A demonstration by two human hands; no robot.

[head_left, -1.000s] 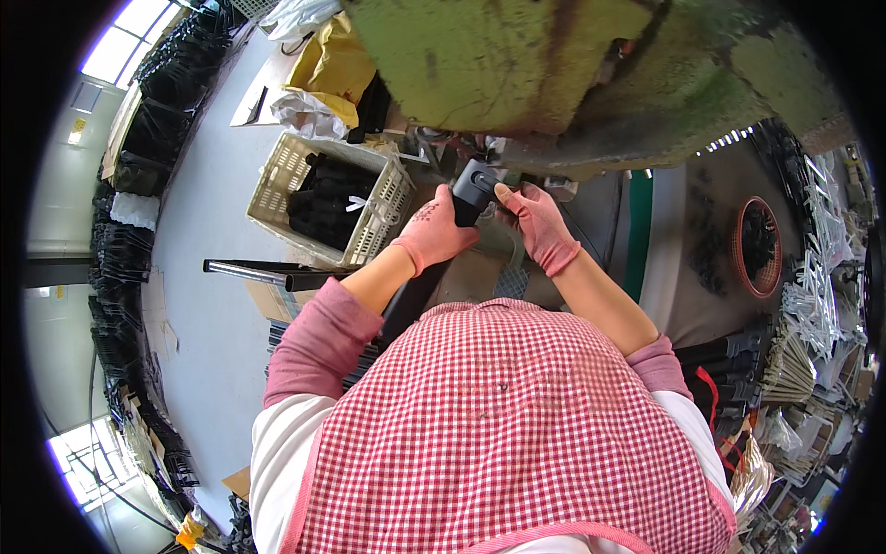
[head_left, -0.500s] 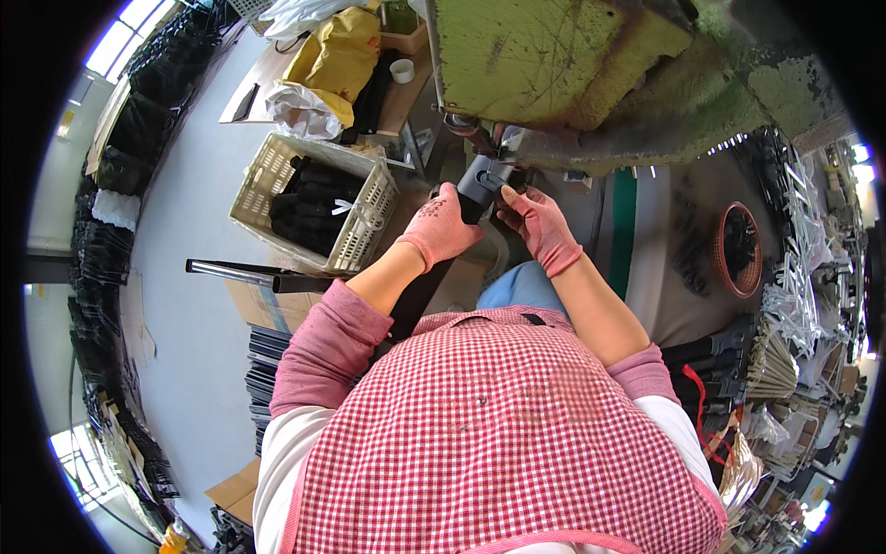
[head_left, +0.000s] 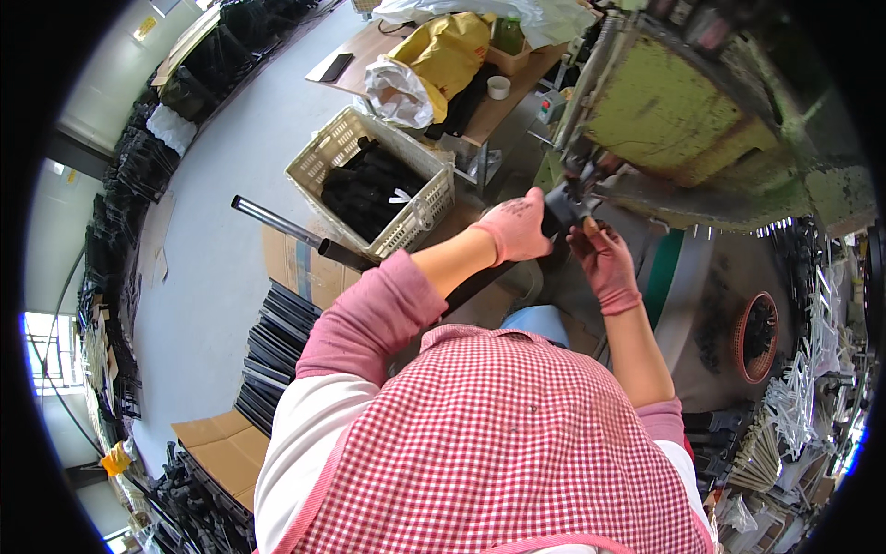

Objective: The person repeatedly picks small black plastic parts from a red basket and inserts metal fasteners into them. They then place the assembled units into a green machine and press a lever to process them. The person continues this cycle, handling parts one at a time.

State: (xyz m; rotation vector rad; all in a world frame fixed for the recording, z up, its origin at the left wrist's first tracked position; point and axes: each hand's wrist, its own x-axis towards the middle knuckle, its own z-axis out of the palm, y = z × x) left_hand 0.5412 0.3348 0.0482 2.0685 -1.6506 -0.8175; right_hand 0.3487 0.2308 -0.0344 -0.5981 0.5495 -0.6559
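My left hand point(head_left: 520, 229), in a pink glove, is closed round a dark grey plastic part point(head_left: 559, 209). The far end of that part is right at the tool head point(head_left: 581, 180) of a worn green machine point(head_left: 664, 115). My right hand point(head_left: 604, 263), gloved in the same pink with darker stains, is just right of the part. Its thumb and fingertips are pinched together near the part's right side. Whatever lies between them is too small or shaded to name.
Left of my hands stands a pale plastic crate point(head_left: 420, 222) of black parts. Behind it, a table point(head_left: 494, 118) bears a yellow sack point(head_left: 443, 55) and a white cup point(head_left: 498, 88). A metal tube point(head_left: 277, 220) juts out by the crate. A red basket point(head_left: 741, 342) stands at right.
The view has swung to the right, so crate and table sit further over in it. The grey part is closer against the tool head, and my right hand has drawn slightly away from it.
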